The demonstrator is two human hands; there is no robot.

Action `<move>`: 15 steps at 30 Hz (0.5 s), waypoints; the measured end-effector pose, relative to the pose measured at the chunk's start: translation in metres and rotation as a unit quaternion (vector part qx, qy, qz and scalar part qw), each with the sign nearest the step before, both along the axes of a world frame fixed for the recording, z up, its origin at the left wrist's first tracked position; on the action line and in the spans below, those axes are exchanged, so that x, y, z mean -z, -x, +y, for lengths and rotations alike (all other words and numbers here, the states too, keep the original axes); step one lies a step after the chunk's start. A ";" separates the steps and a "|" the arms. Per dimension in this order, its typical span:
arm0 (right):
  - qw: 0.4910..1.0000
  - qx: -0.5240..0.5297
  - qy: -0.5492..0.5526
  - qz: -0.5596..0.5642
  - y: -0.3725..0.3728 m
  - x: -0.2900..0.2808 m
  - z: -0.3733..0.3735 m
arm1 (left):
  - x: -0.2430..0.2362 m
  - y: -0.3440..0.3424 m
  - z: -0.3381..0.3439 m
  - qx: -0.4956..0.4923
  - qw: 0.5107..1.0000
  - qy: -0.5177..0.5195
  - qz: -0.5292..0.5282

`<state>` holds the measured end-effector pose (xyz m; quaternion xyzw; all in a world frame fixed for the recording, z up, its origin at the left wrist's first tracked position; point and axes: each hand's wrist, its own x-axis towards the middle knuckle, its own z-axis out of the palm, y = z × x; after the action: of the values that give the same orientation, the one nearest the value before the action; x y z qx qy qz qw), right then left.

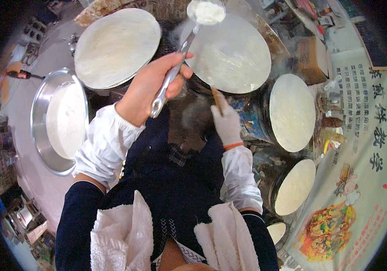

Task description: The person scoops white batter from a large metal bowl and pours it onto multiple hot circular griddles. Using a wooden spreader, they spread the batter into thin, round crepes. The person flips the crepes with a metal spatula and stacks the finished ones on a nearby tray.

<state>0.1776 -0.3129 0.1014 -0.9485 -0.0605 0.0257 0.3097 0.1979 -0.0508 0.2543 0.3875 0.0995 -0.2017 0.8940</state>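
Note:
My bare left hand (150,88) is closed around the handle of a metal ladle (186,43), whose bowl holds white batter (209,13). The ladle's bowl hangs over the far edge of a round griddle (234,52) coated with thin, pale, wet-looking batter; haze blurs its left part. At the griddle's near edge, my right hand (226,124), in a white glove, grips a thin wooden stick (217,100). The stick's far end is too unclear to tell its kind. White sleeve covers are on both my forearms.
Left of that griddle lies another batter-covered griddle (117,47). A wide steel basin (39,119) of white batter stands at the left. More round griddles (292,113) with pale sheets curve down the right side, beside a printed banner (360,180) and a cardboard box (313,58).

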 end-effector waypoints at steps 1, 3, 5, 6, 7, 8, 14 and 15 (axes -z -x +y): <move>0.998 0.019 -0.039 -0.054 0.000 -0.005 -0.010 | -0.004 0.016 0.007 -0.003 1.000 -0.014 0.008; 0.978 0.100 -0.131 -0.130 0.000 0.010 -0.052 | -0.008 0.053 0.014 -0.004 0.999 -0.030 0.040; 0.964 0.158 -0.184 -0.111 0.005 0.055 -0.087 | 0.003 0.097 0.031 -0.019 0.996 0.011 0.088; 0.968 0.167 -0.170 -0.079 0.018 0.060 -0.093 | 0.004 0.119 0.038 -0.032 0.990 0.039 0.131; 0.974 0.188 -0.125 -0.018 0.038 0.038 -0.075 | 0.010 0.139 0.041 -0.038 0.987 0.050 0.151; 0.975 0.207 -0.074 0.042 0.062 0.012 -0.048 | 0.015 0.160 0.044 -0.043 0.982 0.065 0.171; 0.955 0.019 -0.290 0.065 0.114 0.001 0.054 | 0.046 0.262 0.075 -0.145 0.963 0.092 0.206; 0.940 0.011 -0.314 0.132 0.110 -0.014 0.071 | 0.051 0.274 0.082 -0.165 0.960 0.099 0.203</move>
<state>0.0671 -0.2418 0.1158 -0.7916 -0.0137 0.1267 0.5976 -0.0764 0.0308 0.2034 0.2258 0.3211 -0.1348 0.9098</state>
